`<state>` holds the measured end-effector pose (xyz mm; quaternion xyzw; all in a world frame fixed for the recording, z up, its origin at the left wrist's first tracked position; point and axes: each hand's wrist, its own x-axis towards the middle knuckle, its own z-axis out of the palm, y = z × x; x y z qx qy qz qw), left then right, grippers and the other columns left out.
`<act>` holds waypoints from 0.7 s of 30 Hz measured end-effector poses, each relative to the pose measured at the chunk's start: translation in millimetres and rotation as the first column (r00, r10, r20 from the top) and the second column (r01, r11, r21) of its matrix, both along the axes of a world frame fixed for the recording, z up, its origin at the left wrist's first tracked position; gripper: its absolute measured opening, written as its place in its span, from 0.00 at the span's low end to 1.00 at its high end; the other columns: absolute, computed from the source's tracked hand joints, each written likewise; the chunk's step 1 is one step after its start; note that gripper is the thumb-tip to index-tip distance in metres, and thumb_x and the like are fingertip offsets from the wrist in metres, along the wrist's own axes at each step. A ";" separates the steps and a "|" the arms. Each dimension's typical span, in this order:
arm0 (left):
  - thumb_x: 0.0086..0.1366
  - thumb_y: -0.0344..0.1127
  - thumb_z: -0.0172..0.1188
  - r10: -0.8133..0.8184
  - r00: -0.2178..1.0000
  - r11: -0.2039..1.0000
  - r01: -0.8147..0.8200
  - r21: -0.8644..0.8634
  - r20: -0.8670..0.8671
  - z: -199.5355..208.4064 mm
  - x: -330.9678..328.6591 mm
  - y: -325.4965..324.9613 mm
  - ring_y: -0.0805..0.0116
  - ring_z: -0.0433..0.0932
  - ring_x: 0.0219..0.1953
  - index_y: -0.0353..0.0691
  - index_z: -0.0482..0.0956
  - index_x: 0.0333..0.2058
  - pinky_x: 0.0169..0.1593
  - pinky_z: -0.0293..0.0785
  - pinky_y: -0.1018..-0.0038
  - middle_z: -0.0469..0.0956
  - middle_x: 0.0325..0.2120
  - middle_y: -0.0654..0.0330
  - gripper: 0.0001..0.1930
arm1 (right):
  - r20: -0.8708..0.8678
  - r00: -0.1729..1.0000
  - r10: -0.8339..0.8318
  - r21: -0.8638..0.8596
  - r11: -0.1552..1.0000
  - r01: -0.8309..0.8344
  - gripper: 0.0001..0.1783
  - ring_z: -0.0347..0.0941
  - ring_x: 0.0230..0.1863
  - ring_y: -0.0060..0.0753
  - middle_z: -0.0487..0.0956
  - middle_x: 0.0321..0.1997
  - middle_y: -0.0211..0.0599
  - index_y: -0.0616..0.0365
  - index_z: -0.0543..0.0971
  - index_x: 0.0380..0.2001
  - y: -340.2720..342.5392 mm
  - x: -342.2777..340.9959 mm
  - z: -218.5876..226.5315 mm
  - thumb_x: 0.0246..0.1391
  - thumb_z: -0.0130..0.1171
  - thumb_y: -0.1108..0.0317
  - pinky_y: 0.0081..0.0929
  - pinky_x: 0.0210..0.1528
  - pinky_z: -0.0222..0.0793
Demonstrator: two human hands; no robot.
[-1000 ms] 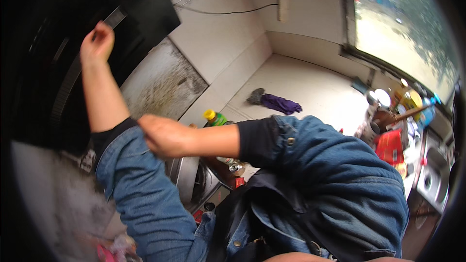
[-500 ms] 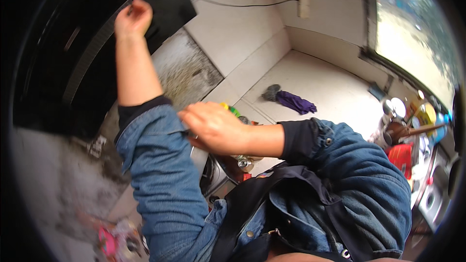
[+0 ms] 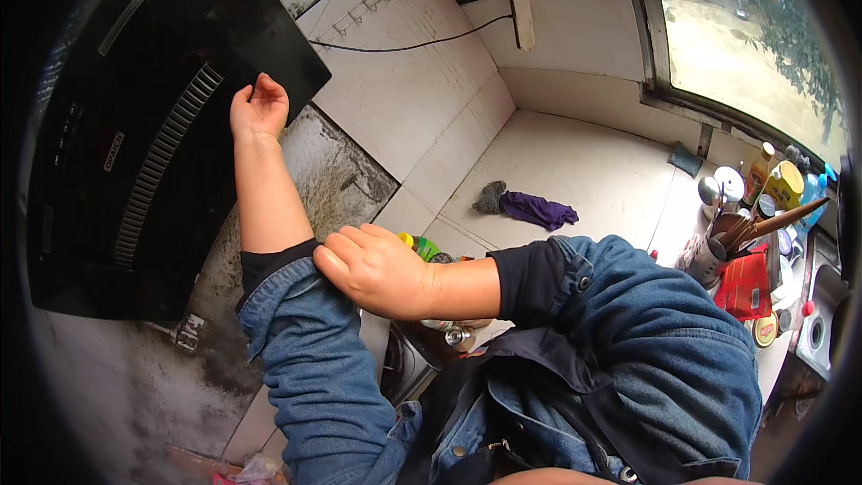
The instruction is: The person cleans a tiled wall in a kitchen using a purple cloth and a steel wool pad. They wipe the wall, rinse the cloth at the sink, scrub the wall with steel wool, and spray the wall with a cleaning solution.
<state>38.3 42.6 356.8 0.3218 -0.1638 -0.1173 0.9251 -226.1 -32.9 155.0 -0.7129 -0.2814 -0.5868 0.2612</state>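
My left arm is raised, and my left hand (image 3: 260, 110) is in front of a large black range hood (image 3: 162, 153). Its palm faces me, with the fingers loosely bent and apart and nothing in them. A blue denim sleeve (image 3: 314, 341) over a black inner cuff (image 3: 277, 262) is turned up below the left elbow. Across it reaches my right hand (image 3: 377, 274), its fingers closed on the upper edge of that sleeve; the fingertips are partly hidden. The right sleeve is also pushed up, showing a black cuff (image 3: 530, 283).
On the tiled counter (image 3: 611, 162) lie a purple cloth (image 3: 539, 210) and a grey scouring pad (image 3: 490, 198). Bottles, utensils and a red packet (image 3: 745, 286) crowd the right, beside a metal sink (image 3: 817, 319). A stove (image 3: 413, 355) is partly hidden under my arms. A power strip (image 3: 523, 22) hangs on the wall.
My left hand sits lower in the picture, its fingers now more loosely bent. The right hand has slid toward the left sleeve's upper edge. The view has shifted, showing more of the hood.
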 end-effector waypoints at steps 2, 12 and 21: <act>0.65 0.32 0.45 0.018 0.999 1.000 -0.018 0.001 -0.038 -8.8 1.3 -3.1 0.61 0.77 0.30 0.25 0.73 0.36 0.36 0.78 0.71 0.77 0.30 0.50 0.13 | 0.008 0.984 0.176 0.060 0.983 -0.176 0.11 0.69 0.32 0.38 0.69 0.27 0.34 0.56 0.70 0.27 -2.4 10.1 -7.3 0.37 0.58 0.71 0.31 0.34 0.64; 0.66 0.33 0.43 0.297 0.954 0.947 -0.289 0.141 -0.044 -60.6 38.7 1.3 0.63 0.76 0.33 0.27 0.73 0.35 0.36 0.78 0.71 0.75 0.33 0.51 0.13 | -0.163 0.831 0.532 0.053 0.845 -0.531 0.12 0.65 0.34 0.43 0.69 0.27 0.36 0.56 0.70 0.23 -20.4 -13.8 -38.5 0.30 0.61 0.71 0.35 0.37 0.62; 0.64 0.33 0.49 0.422 0.888 0.806 -0.461 0.371 0.184 -91.9 34.9 -19.4 0.68 0.76 0.31 0.30 0.74 0.35 0.35 0.78 0.75 0.76 0.30 0.56 0.10 | 0.110 0.990 0.084 0.049 0.995 -0.089 0.12 0.64 0.31 0.33 0.66 0.24 0.31 0.53 0.68 0.21 -35.3 9.4 -22.2 0.33 0.59 0.62 0.29 0.33 0.58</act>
